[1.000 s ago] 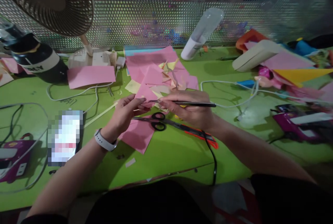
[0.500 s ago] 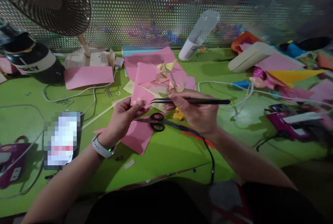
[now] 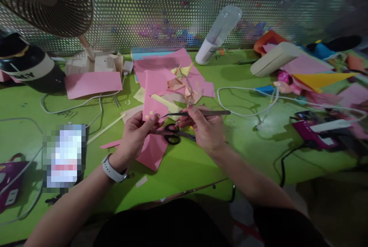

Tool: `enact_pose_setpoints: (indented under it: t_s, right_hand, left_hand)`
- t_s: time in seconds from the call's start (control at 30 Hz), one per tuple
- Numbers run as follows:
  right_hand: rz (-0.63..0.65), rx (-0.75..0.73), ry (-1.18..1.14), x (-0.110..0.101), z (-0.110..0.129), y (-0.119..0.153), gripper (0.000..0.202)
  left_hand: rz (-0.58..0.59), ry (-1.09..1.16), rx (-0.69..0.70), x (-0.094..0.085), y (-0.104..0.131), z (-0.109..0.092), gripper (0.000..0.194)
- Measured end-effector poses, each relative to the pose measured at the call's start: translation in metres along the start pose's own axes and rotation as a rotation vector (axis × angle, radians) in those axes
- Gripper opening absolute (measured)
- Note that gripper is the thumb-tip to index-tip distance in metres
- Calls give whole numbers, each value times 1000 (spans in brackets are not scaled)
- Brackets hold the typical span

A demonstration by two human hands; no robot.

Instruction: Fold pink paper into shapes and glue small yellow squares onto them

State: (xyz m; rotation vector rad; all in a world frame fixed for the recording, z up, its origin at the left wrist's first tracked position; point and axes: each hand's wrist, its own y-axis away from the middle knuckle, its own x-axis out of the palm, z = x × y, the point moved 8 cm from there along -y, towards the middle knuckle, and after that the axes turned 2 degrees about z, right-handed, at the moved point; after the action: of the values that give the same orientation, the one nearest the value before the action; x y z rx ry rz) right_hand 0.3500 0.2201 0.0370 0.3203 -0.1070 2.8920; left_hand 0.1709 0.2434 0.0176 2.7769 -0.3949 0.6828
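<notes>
My left hand (image 3: 138, 128) pinches the lower edge of a pink paper sheet (image 3: 152, 107) that has a few small pale-yellow squares on it. In my right hand (image 3: 205, 126) a pair of dark tweezers (image 3: 212, 113) is gripped, its fine tips pointing left, close to my left thumb on the paper. Whether the tips hold anything is too small to tell. Beneath my hands lie black-handled scissors (image 3: 172, 139) and another pink paper piece (image 3: 153, 151). Behind the sheet sits a pile of pink, yellow and peach paper scraps (image 3: 184, 82).
On the left stand a fan (image 3: 86, 44), a dark bottle (image 3: 31, 65) and a phone (image 3: 64, 155). A clear-topped white bottle (image 3: 208, 49) leans near the mesh wall (image 3: 138, 13). Coloured papers (image 3: 319, 82), a white cable (image 3: 230, 111) and a purple device (image 3: 310, 136) are on the right.
My right hand with the tweezers has shifted left and slightly down, closer to my left hand. The left hand still holds the pink paper. The whole view has shifted slightly.
</notes>
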Motion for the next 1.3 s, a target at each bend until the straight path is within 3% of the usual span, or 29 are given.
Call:
enact_pose_setpoints:
  t_s: [0.63, 1.03, 1.2, 1.3]
  right_hand:
    - [10, -32, 32, 1, 1, 3, 22]
    - [-43, -42, 9, -15, 14, -5, 22]
    - [19, 7, -7, -14, 9, -7, 25]
    - [51, 24, -16, -13, 9, -8, 24]
  left_hand:
    - [-29, -8, 4, 0, 2, 3, 26]
    - [110, -117, 22, 0, 1, 5, 14]
    - [84, -230, 34, -6, -1, 7, 18]
    - [136, -269, 32, -4, -1, 7, 18]
